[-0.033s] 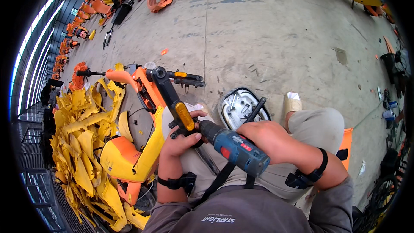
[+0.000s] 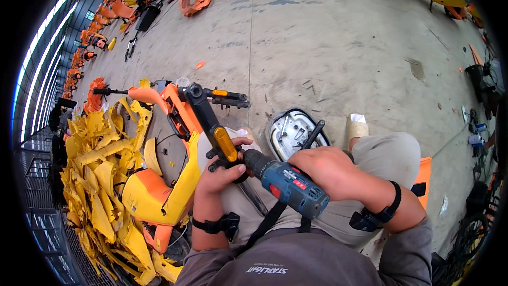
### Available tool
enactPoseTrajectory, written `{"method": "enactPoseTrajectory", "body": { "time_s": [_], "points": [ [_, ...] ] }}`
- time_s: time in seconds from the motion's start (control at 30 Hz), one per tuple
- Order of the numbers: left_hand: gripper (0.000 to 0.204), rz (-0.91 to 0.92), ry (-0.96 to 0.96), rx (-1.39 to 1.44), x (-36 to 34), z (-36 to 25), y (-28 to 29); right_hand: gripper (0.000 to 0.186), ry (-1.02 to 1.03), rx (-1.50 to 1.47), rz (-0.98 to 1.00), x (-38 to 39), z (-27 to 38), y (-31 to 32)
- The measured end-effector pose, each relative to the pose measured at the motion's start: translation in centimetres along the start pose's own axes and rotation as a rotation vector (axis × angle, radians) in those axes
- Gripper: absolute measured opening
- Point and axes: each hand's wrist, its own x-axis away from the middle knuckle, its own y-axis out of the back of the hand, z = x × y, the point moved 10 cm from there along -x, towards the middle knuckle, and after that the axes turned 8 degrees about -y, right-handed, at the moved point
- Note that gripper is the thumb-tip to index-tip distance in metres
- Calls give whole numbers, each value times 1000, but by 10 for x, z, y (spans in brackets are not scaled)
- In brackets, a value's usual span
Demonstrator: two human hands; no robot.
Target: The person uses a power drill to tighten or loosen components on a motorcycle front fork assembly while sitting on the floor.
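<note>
The right hand (image 2: pixel 323 172) is gripping a blue cordless drill (image 2: pixel 288 182), while the left hand (image 2: pixel 222 175) is wrapping around the black fork leg (image 2: pixel 209 122) with its amber reflector (image 2: pixel 226 144), lying across the lap. Keeping the bit square and the part braced looks wise.

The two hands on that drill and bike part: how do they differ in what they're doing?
The right hand wraps the blue cordless drill from above; the left hand grips the black bar with the orange reflector at the drill's tip. The right hand sits higher and nearer the knee, the left beside the yellow bike shell. Both wear black wrist straps.
</note>
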Motion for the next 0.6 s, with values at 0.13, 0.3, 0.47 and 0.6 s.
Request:
{"method": "enactPoseTrajectory", "body": {
  "time_s": [0.13,0.3,0.47,0.6],
  "points": [
    [67,-29,27,-15,-1,-2,-6,40,-20,-55,32,1,-4,11],
    [65,-75,47,44,-1,7,-3,38,-9,-31,49,-4,-11,8],
    [62,-197,53,146,-8,14,6,44,2,17,96,2,-10,15],
    [56,-224,64,164,-8,18,7,28,-69,-612,-144,-6,-46,17]
  ]
}}
